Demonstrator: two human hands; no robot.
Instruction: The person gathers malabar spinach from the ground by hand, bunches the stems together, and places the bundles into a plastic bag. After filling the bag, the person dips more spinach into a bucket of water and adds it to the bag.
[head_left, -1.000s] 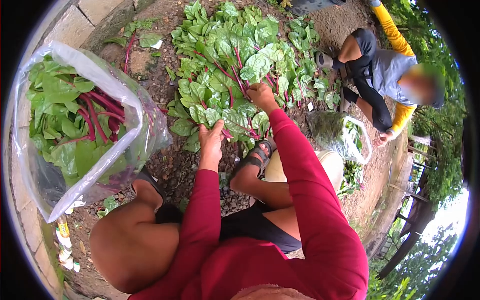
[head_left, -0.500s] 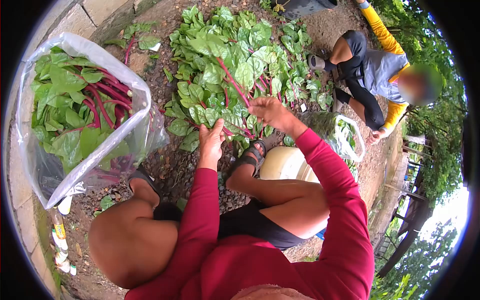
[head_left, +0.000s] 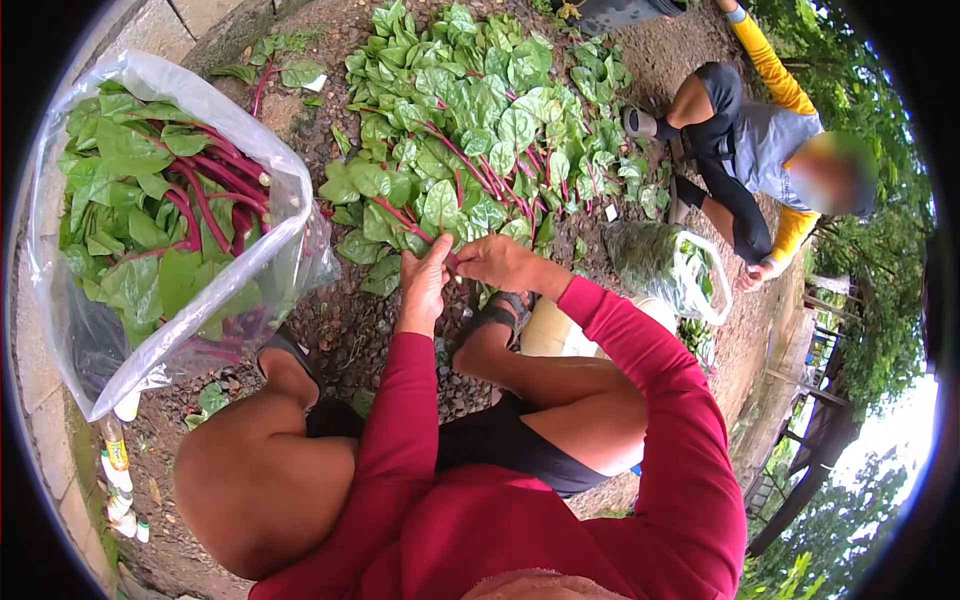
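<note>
A leafy stem (head_left: 403, 220) with a red stalk runs from the near edge of the leaf pile to my hands. My left hand (head_left: 424, 288) pinches its stalk between thumb and fingers. Right beside it, my right hand (head_left: 497, 264) is closed on the stalk's lower end, fingertips almost touching the left thumb. Beyond both hands spreads a large pile of green leaves (head_left: 470, 110) with red stems. On the left stands a clear plastic bag (head_left: 225, 100), open at the top, filled with leaves and thick red stems (head_left: 215, 190).
A person (head_left: 765, 150) in a grey and yellow top sits at the right. Near them is a smaller bag of leaves (head_left: 650, 255). A pale container (head_left: 560, 325) lies beside my sandalled foot. Bottles (head_left: 117, 465) stand by the concrete blocks (head_left: 45, 400) at left.
My right hand has moved left and down to beside my left hand. The stem it held over the pile is no longer there. A stem now extends leftward from my hands.
</note>
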